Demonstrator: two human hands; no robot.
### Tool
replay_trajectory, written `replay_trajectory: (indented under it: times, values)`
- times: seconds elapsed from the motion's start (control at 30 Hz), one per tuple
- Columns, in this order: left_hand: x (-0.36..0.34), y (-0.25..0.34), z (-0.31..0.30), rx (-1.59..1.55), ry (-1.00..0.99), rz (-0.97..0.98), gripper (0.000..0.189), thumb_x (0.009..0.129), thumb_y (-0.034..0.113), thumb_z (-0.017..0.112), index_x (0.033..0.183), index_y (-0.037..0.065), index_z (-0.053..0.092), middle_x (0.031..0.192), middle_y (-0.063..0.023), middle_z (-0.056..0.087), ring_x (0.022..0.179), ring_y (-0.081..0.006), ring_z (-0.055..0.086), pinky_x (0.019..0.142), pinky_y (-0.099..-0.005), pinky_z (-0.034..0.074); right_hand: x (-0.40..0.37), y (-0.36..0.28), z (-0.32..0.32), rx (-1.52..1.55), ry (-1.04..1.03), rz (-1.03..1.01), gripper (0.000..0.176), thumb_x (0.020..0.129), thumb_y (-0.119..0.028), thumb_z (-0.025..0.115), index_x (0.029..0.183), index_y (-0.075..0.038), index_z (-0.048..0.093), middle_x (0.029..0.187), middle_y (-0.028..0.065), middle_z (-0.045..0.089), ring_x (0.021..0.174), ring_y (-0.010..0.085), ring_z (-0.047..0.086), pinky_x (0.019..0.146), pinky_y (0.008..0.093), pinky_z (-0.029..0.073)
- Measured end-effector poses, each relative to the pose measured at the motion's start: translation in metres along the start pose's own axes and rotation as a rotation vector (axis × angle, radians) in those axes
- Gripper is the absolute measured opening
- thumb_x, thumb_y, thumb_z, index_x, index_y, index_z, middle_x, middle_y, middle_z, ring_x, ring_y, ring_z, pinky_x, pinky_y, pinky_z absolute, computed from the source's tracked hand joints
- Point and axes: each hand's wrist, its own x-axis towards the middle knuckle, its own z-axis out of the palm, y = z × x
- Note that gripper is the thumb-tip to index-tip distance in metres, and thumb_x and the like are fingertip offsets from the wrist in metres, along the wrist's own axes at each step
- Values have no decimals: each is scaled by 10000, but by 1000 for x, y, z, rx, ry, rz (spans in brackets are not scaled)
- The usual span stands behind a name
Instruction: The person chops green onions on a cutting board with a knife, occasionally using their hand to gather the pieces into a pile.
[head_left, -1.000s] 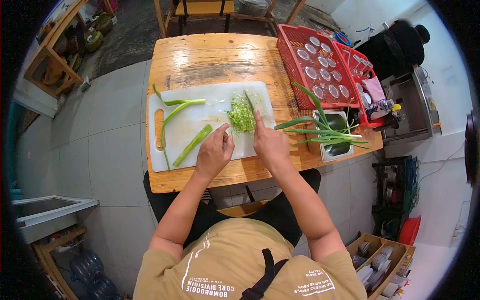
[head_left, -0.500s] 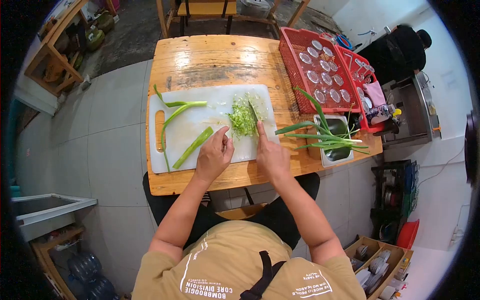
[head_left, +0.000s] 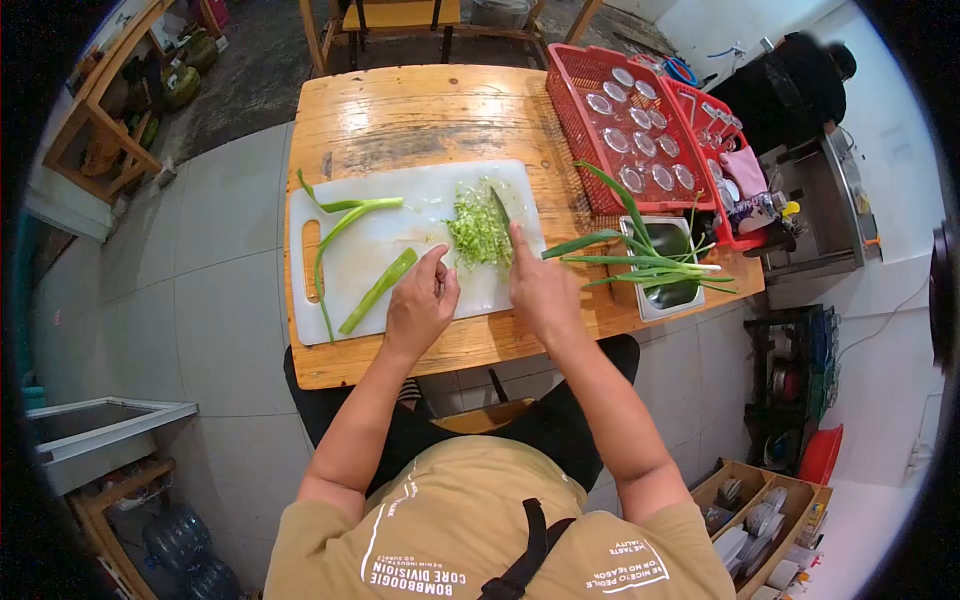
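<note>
My right hand (head_left: 545, 298) grips a knife (head_left: 501, 207), its index finger laid along the blade's back. The blade stands by the right side of a pile of finely chopped green onion (head_left: 478, 232) on the white cutting board (head_left: 370, 250). My left hand (head_left: 422, 305) is loosely curled at the board's near edge, left of the pile, with nothing visible in it. Beside it lies a thick cut green onion stalk (head_left: 378, 291). A longer, bent green onion (head_left: 345, 223) rests at the board's left, near the handle slot.
Right of the board, whole green onions (head_left: 660, 268) lie across a metal container (head_left: 672, 300). Behind it stands a red basket (head_left: 570, 120) of upturned glasses, with another red basket (head_left: 745, 240) alongside. A person in black (head_left: 795, 95) is at the sink (head_left: 835, 205).
The view has shifted slightly. The knife blade has moved a little at the right side of the chopped pile, still in my right hand. My left hand stays curled in nearly the same place.
</note>
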Motion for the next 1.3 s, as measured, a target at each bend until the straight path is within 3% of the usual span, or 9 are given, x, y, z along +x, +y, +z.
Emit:
replay_trajectory:
  times: [0.27, 0.37, 0.57, 0.67, 0.8, 0.87, 1.1, 1.2, 1.3]
  values:
    - [0, -3, -1, -13, -3, -11, 344, 950, 81, 682, 1276, 6, 602, 814, -105, 648, 677, -262, 628, 659, -398, 524, 4, 2, -24, 54, -53, 24, 714, 988, -219, 570, 1653, -184, 313, 678, 167, 695, 607, 343, 699, 554, 508, 538]
    - [-1, -3, 0, -12, 0, -39, 343, 950, 80, 683, 1274, -1, 601, 816, -108, 649, 680, -262, 631, 658, -398, 523, -2, 3, 12, 43, -12, 52, 600, 1046, -272, 506, 1626, -226, 361, 695, 188, 696, 603, 393, 678, 577, 536, 529]
    - [1, 1, -2, -33, 5, -29, 332, 946, 72, 683, 1261, -3, 607, 810, -113, 652, 681, -264, 638, 658, -401, 529, -7, -5, -20, 31, -115, 44, 718, 969, -211, 583, 1644, -185, 339, 702, 172, 706, 601, 345, 700, 544, 505, 543]
    - [0, -1, -1, -10, 12, -21, 330, 942, 67, 688, 1254, -4, 609, 807, -113, 648, 675, -262, 634, 655, -401, 527, -14, 1, 14, 84, -8, 27, 650, 1033, -250, 534, 1645, -189, 326, 694, 182, 696, 595, 392, 673, 573, 538, 520]
    - [1, -3, -1, -3, 10, 1, 330, 939, 63, 688, 1253, -5, 610, 805, -112, 646, 672, -261, 632, 652, -399, 526, -13, 2, -8, 62, 13, -25, 669, 1025, -242, 541, 1653, -198, 314, 676, 172, 688, 573, 377, 666, 533, 511, 510]
    - [0, -1, -3, -37, 2, -42, 332, 940, 63, 685, 1257, -2, 611, 803, -114, 649, 670, -263, 632, 653, -397, 530, -29, -10, -13, 10, -133, 51, 747, 950, -177, 582, 1650, -157, 321, 692, 154, 712, 573, 323, 699, 528, 482, 546]
    - [1, 1, -2, -15, 9, -5, 342, 945, 71, 687, 1272, 3, 613, 813, -114, 654, 665, -258, 630, 656, -390, 530, -9, -7, -16, 19, -2, 5, 745, 946, -186, 603, 1642, -146, 341, 670, 154, 702, 556, 314, 691, 521, 473, 546]
    - [0, 0, -5, -60, 12, -62, 343, 950, 75, 684, 1277, 1, 613, 811, -114, 657, 668, -255, 635, 659, -385, 533, -31, -15, -18, 16, -108, 18, 743, 942, -182, 603, 1635, -114, 345, 664, 157, 697, 553, 319, 687, 523, 471, 546]
    - [1, 2, -2, -55, 9, -53, 349, 952, 77, 682, 1284, -2, 610, 808, -113, 660, 666, -251, 637, 660, -385, 534, -32, -13, 10, -23, -47, 65, 683, 1014, -224, 556, 1650, -185, 313, 654, 160, 673, 540, 367, 649, 517, 520, 497]
